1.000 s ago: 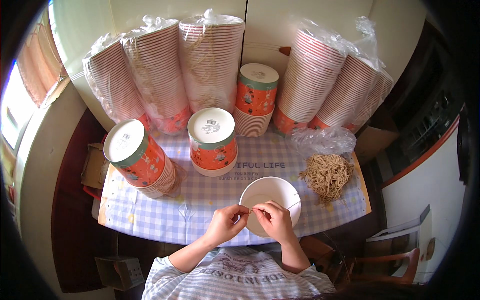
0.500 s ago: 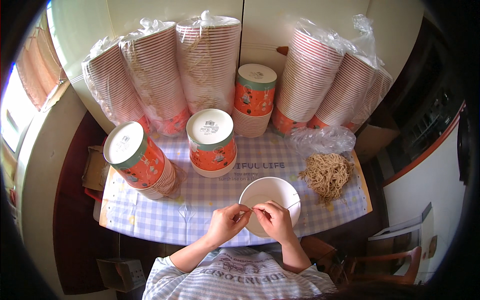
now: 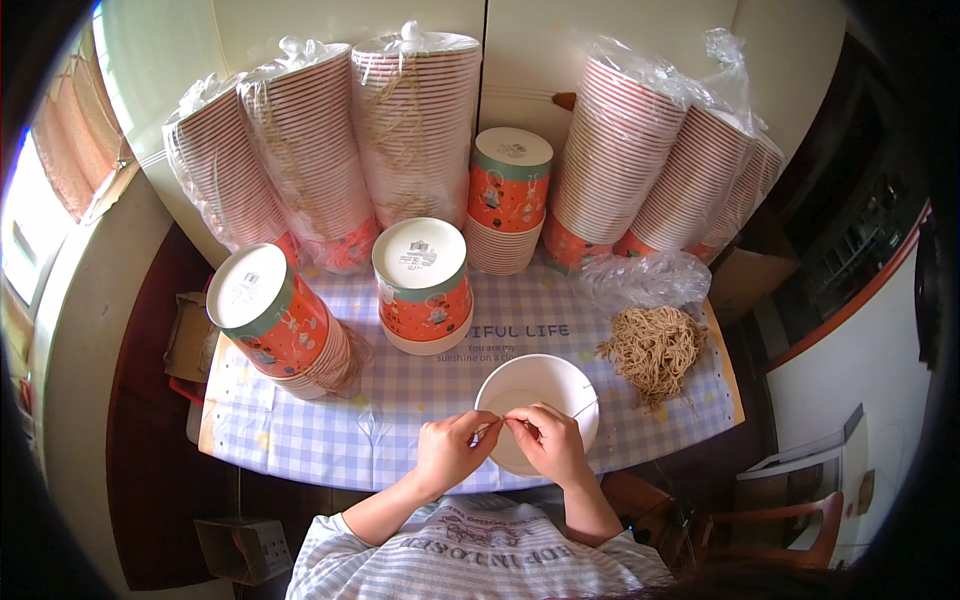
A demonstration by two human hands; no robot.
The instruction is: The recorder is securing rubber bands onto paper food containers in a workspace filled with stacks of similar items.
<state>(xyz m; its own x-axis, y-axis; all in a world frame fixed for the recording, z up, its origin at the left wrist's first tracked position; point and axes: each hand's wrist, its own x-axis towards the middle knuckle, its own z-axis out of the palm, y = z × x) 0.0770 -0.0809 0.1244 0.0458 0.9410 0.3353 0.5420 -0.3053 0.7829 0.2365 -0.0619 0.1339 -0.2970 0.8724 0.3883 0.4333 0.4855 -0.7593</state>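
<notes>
In front of me at the table's near edge, a white paper bucket point(image 3: 530, 380) stands upright with its mouth toward me. My left hand point(image 3: 455, 447) and my right hand point(image 3: 545, 440) meet over its near left rim, fingertips almost touching. Both are closed in a pinch on a thin cord, of which only a little shows between the fingers. Another short bit of cord shows at the bucket's right rim. To the right lies a heap of tan cords point(image 3: 655, 350).
Upside-down stacks of orange paper buckets stand at left point(image 3: 285, 325), middle point(image 3: 425, 305) and back point(image 3: 512, 195). Tall bagged bucket stacks point(image 3: 415, 120) line the wall on both sides. Crumpled clear plastic point(image 3: 645, 280) lies behind the cords, on a checked tablecloth point(image 3: 330, 435).
The white bucket has shifted very slightly to the left. Both hands keep their pinch at its rim, with only small finger movement.
</notes>
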